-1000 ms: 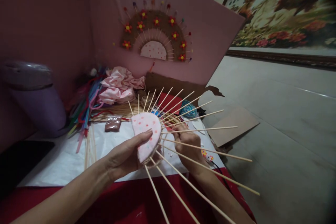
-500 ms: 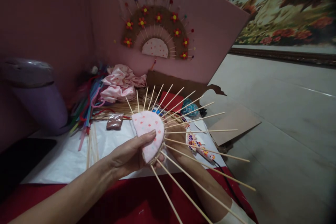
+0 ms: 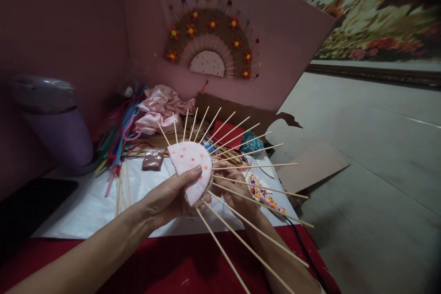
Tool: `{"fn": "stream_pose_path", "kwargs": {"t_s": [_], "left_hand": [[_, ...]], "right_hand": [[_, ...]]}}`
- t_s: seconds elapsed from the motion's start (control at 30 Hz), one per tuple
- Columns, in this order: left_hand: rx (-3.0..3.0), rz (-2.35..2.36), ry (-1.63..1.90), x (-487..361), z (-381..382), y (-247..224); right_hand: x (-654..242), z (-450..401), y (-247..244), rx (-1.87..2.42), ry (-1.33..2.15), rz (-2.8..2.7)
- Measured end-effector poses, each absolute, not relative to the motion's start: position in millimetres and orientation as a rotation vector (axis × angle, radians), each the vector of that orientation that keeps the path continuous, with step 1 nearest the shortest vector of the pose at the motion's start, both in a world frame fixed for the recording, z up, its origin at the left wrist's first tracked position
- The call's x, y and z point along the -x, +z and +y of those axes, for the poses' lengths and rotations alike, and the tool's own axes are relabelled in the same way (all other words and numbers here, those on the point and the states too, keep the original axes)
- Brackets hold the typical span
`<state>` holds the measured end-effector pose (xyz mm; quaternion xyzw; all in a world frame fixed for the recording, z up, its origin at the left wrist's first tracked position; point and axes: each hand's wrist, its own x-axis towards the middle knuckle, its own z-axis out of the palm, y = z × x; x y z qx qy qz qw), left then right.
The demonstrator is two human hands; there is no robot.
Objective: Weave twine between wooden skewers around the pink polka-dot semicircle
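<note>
A spotted half-disc (image 3: 188,163) is sitting up in front of the person, above the white sheet (image 3: 86,211), its straight edge facing left and downward. Thin wooden sticks (image 3: 272,165) are fanning out from its curved edge. The left hand (image 3: 172,195) is clamping the half-disc from its lower left: the thumb is lying across the spotted face, pointing up and right, while the other fingers are curling behind, some tips showing below the lower edge. The left forearm is slanting up toward the half-disc from the lower left. The right hand (image 3: 236,186) is hovering just right of the half-disc, behind the sticks, its fingers bending toward the curved edge; sticks are crossing in front, so whether they are pinching anything, I cannot tell. The right forearm is reaching up from the lower right. Farther right of the half-disc, a flower-patterned tool (image 3: 263,195) is lying; beyond it, a red card (image 3: 227,134) and a blue yarn ball (image 3: 252,142) are resting. A brown packet (image 3: 153,160) is lying to its left.
</note>
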<state>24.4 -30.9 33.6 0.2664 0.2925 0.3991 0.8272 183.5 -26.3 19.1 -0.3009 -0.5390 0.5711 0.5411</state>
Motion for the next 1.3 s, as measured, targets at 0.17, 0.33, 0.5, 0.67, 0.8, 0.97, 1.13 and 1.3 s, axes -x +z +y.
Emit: {"fn": "stream_pose_path", "kwargs": {"t_s": [0.17,0.33,0.5,0.67,0.8,0.97,1.13,1.3], "left_hand": [[-0.508,0.649,0.867,-26,-30,38],[-0.446,0.643,0.879,-27,-30,34],[-0.380,0.638,0.945,-30,-29,32],[-0.399,0.635,1.040,-36,-23,33],[-0.416,0.613,1.047,-48,-19,39],[-0.417,0.635,1.065,-63,-14,48],[-0.432,0.650,1.101,-77,-10,54],[-0.451,0.658,1.091,-85,-7,54]], "right_hand": [[-182,-25,17,0.884,1.265,-1.254],[-174,-23,8,0.930,1.105,-1.277],[-158,-39,-10,0.861,0.939,-1.198],[-154,-57,-9,0.775,0.860,-1.313],[-157,-55,0,0.730,0.917,-1.279],[-163,-46,0,0.719,0.965,-1.162],[-167,-39,2,0.638,1.125,-0.996],[-169,-34,6,0.614,1.200,-0.889]]}}
